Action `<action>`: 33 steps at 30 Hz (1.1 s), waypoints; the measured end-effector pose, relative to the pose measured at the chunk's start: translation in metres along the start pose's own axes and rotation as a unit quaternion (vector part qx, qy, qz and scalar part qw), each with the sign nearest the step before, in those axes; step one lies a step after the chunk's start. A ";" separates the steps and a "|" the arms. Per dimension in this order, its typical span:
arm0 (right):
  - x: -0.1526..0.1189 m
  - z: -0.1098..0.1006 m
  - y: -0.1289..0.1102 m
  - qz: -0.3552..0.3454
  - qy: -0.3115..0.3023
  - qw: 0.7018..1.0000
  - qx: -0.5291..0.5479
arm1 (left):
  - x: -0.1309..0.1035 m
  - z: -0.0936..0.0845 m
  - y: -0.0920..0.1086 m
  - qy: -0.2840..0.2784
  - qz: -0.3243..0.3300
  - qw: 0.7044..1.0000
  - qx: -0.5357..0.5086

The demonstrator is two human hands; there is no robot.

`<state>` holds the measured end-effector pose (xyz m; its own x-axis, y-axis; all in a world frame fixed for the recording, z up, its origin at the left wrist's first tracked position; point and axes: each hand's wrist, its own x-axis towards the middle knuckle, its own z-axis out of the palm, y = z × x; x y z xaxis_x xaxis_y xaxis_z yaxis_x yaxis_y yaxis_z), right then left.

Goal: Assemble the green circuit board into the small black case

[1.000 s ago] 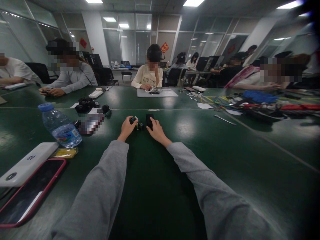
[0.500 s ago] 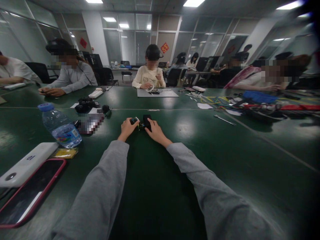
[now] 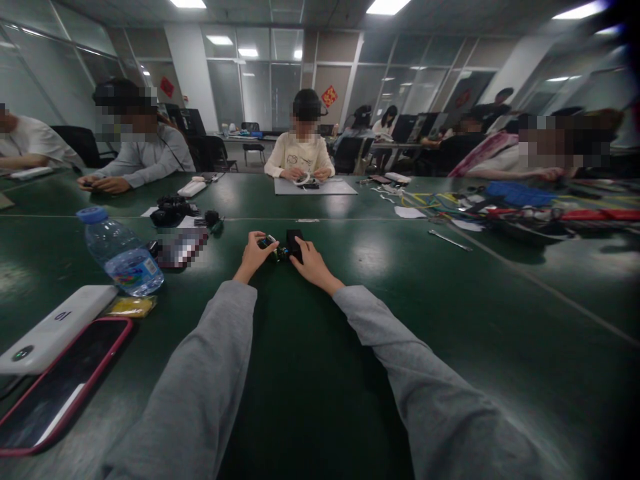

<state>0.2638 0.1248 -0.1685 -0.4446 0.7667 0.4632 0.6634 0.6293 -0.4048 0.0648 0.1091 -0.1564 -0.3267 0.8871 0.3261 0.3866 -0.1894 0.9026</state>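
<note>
Both of my hands are together over the middle of the green table. With thumb and fingers, my left hand grips a small dark green object that looks like a circuit board; its exact kind is too small to tell. My right hand is closed on the side of a black box-shaped piece. Between the hands lie small coloured parts, perhaps wires, which seem to join the two pieces. My fingers hide part of both.
On the left stand a water bottle, a white power bank, a red-edged phone and a yellow packet. A metal wrench-like tool lies right, before a heap of cables. A co-worker sits opposite.
My left hand's fingers have lifted and shifted slightly on the dark green object. My right hand stays put. The co-worker opposite has lowered a raised hand to the grey mat.
</note>
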 end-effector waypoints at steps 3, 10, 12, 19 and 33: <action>0.000 0.000 0.000 0.001 -0.002 1.000 -0.002 | 0.000 -0.002 0.002 -0.016 -0.008 1.000 -0.023; 0.000 -0.002 -0.002 0.006 -0.005 1.000 -0.011 | 0.006 -0.021 -0.003 -0.085 -0.044 0.986 -0.138; -0.001 -0.002 -0.003 0.004 -0.004 1.000 -0.012 | 0.009 -0.029 -0.007 -0.124 -0.060 0.974 -0.179; -0.001 -0.004 -0.005 0.008 -0.009 1.000 -0.012 | 0.020 -0.050 -0.020 -0.219 -0.087 0.939 -0.249; -0.002 -0.008 -0.005 0.016 -0.023 1.000 0.006 | 0.012 -0.058 0.001 -0.128 -0.150 0.942 -0.270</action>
<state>0.2659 0.1190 -0.1609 -0.4507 0.7917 0.4123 0.6713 0.6051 -0.4281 0.0112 0.0954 -0.1356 -0.1068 0.9941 0.0173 -0.2086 -0.0394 0.9772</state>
